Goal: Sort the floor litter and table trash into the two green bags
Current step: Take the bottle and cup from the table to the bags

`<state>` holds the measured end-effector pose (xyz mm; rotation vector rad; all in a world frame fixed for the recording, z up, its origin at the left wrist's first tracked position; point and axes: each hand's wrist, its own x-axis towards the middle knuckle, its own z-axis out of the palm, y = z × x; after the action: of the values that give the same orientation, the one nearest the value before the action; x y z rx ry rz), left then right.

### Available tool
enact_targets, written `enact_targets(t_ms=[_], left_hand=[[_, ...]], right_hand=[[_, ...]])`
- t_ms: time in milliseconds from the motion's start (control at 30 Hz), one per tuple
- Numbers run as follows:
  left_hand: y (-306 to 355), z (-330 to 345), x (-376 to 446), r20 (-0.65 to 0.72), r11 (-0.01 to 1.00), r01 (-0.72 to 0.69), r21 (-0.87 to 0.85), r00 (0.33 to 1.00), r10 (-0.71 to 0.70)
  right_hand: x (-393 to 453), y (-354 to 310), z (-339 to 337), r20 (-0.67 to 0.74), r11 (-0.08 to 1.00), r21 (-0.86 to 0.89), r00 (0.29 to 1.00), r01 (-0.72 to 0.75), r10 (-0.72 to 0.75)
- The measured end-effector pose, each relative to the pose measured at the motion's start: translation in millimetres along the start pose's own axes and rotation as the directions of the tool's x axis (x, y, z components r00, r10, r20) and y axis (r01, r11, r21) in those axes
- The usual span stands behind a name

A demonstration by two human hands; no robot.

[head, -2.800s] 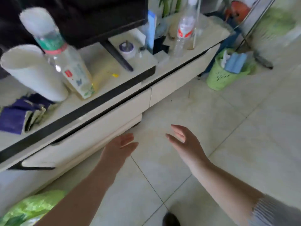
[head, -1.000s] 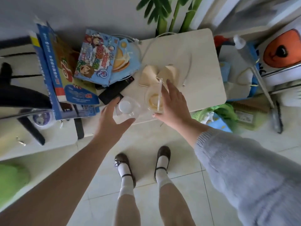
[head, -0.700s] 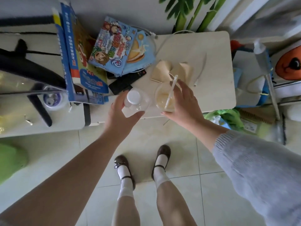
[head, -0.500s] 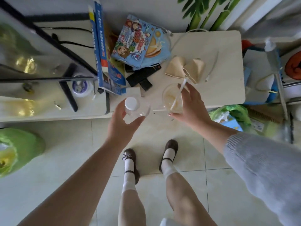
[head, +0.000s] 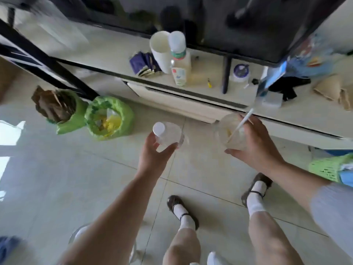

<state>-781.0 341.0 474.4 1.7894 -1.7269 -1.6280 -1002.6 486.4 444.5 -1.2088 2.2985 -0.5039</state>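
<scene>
A clear bottle (head: 168,135) is gripped by the left hand (head: 155,150) and a clear cup (head: 230,133) with one straw (head: 241,124) by the right hand (head: 254,144) — both lifted off the table since half a second ago and now held above the floor. Both forearms are extended forward. Two green bags (head: 109,119) (head: 65,109) are seen on the floor to the left — side by side, open.

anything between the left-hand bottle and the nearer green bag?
Nothing: head view shows only bare floor tile between the clear bottle in the left hand and the nearer green bag.
</scene>
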Motion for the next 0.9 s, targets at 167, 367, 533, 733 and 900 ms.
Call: enact_targets(t_ms=[167, 367, 533, 733, 900], left_hand=[[-43.7, -133.5, 3.8, -0.164, 0.997, 0.016, -0.07, 0.986, -0.028], [-95.6, -219.2, 17.8, -0.283, 0.967, 0.062, -0.249, 0.95, -0.134], [-120.7, -256.6, 53.1, -0.329, 0.943, 0.11, -0.312, 0.919, -0.217], [-130.1, -296.2, 150.2, -0.366, 0.926, 0.165, -0.339, 0.884, -0.291], [-153.9, -297.8, 232.8, -0.37, 0.924, 0.194, -0.33, 0.874, -0.315]], right_hand=[[16.2, -124.4, 50.7, 0.076, 0.99, -0.012, 0.987, 0.143, -0.141], [52.4, -224.6, 105.2, 0.167, 0.962, -0.003, 0.949, 0.272, -0.268], [98.2, -271.1, 154.7, 0.208, 0.948, 0.004, 0.927, 0.318, -0.312], [187.2, -313.6, 223.3, 0.268, 0.963, 0.033, 0.926, 0.267, -0.266], [260.9, -334.4, 282.1, 0.34, 0.968, 0.004, 0.91, 0.253, -0.239]])
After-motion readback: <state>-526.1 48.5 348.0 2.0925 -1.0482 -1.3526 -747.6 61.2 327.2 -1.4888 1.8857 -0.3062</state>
